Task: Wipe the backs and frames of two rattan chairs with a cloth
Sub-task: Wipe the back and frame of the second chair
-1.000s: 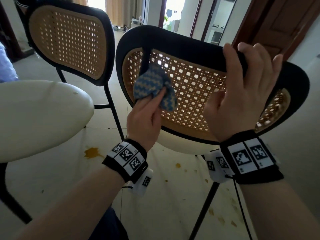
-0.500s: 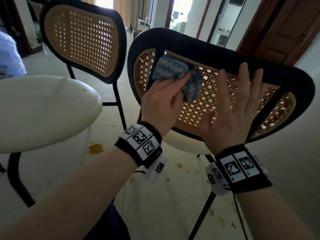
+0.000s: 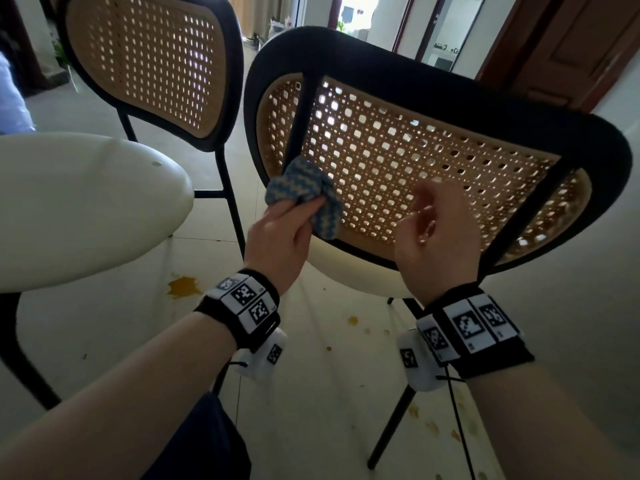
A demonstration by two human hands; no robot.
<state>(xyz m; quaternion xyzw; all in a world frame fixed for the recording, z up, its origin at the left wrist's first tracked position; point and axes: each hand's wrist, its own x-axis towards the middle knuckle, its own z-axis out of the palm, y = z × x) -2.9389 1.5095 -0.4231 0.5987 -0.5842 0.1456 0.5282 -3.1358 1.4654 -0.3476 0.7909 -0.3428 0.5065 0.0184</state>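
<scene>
Left hand (image 3: 277, 233) is pinching the cloth (image 3: 304, 195), a bunched-up blue and cream zigzag thing, between thumb and fingers. The cloth sticks out just past the fingertips, up and away from the wrist, and it's pressed on the lower left part of the near chair (image 3: 398, 154) back, right where the rattan meets the black vertical bar and the frame edge.

Right hand (image 3: 438, 233) is off to the right of the cloth, well apart from it, fingers loosely curled with nothing in them. It hangs in front of the rattan; can't tell if it actually touches. It's a bit blurry.

Second chair (image 3: 149, 64) stands upright beyond the left hand, further left, with nobody touching it.
</scene>
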